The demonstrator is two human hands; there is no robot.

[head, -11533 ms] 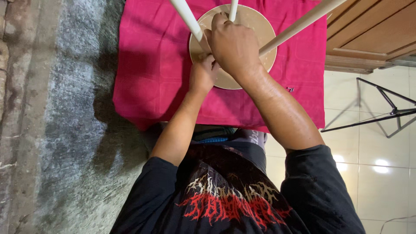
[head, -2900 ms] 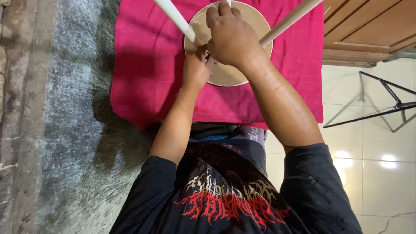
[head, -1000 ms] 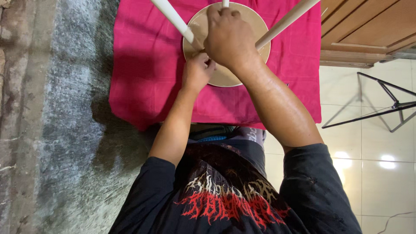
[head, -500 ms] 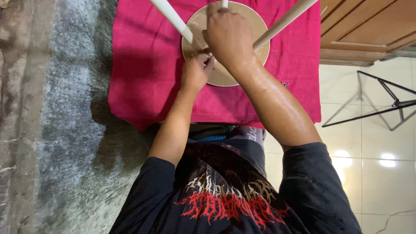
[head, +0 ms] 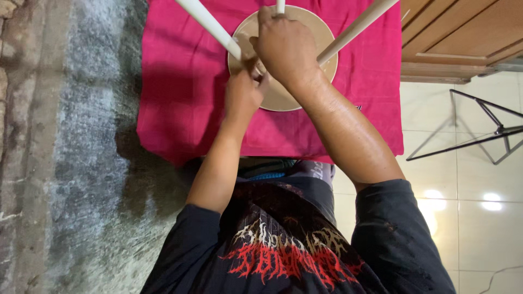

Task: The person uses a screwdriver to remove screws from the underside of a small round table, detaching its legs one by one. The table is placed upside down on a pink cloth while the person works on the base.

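Note:
A round tan wooden stool seat (head: 278,99) lies upside down on a pink cloth (head: 180,81). Three pale legs rise toward me: a left leg (head: 210,24), a middle leg (head: 280,5) and a right leg (head: 357,27). My right hand (head: 286,46) is closed over the middle of the seat where the legs meet. My left hand (head: 242,95) is just below it, blurred, with its fingers bunched at the foot of the left leg. Whatever those fingers pinch is hidden under my right hand.
A rough grey floor (head: 81,163) runs along the left of the cloth. Brown wooden panels (head: 463,38) stand at the upper right. A black metal folding stand (head: 479,136) rests on glossy white tiles (head: 479,228) at the right.
My left hand has shifted slightly up toward the foot of the left leg and is now blurred with motion. My right hand stays on the seat's middle.

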